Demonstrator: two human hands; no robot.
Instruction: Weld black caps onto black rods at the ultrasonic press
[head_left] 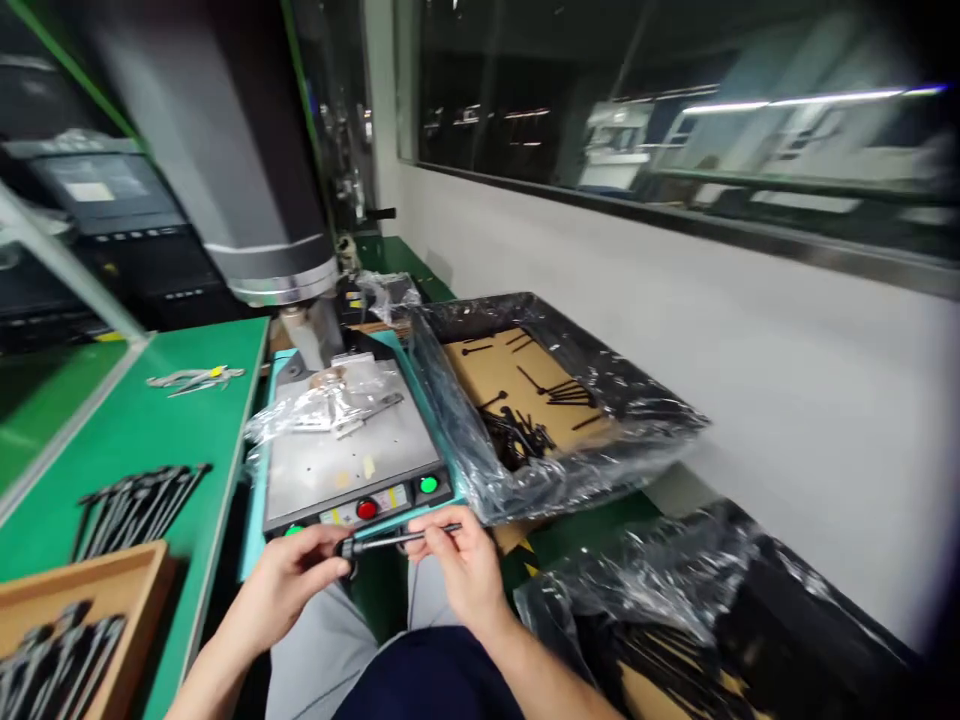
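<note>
A slim dark rod [380,541] with a wider black head at its left end lies roughly level between my two hands, just in front of the machine's front panel. My left hand [289,580] is closed on the head, thumb and fingers pinching it. Near the other end, my right hand [463,568] pinches the thin shaft, whose tip pokes out past the fingers. Beyond the hands sits a press base with a metal plate [390,440], a red button [367,509] and a green button [428,485]. My left hand partly covers a second green button [294,531].
Above the plate hangs the machine head [277,270], with clear plastic film [322,405] around its fixture. A plastic-lined bin [637,390] of black rods stands right; another lined bin [675,560] is lower right. Left, a green table [202,420] bears pliers [196,378], rods [139,505] and a wooden tray [142,590].
</note>
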